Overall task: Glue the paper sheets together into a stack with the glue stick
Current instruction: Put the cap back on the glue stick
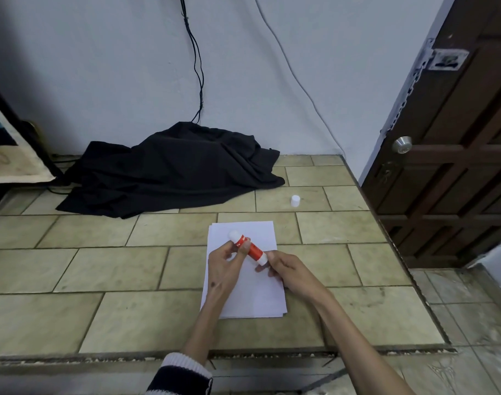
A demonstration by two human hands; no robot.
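Both hands hold the glue stick [248, 247] above the sheets: the left hand [226, 263] pinches its red barrel near the white far end, and the right hand [286, 269] grips the white near end between curled fingers. The stick lies tilted, far end to the left. Under the hands, the paper stack [245, 295] lies flat on the tiled desk [129, 269], its edges slightly offset. A white cap [295, 201] stands apart, far right. A black cloth [172, 172] is heaped by the wall.
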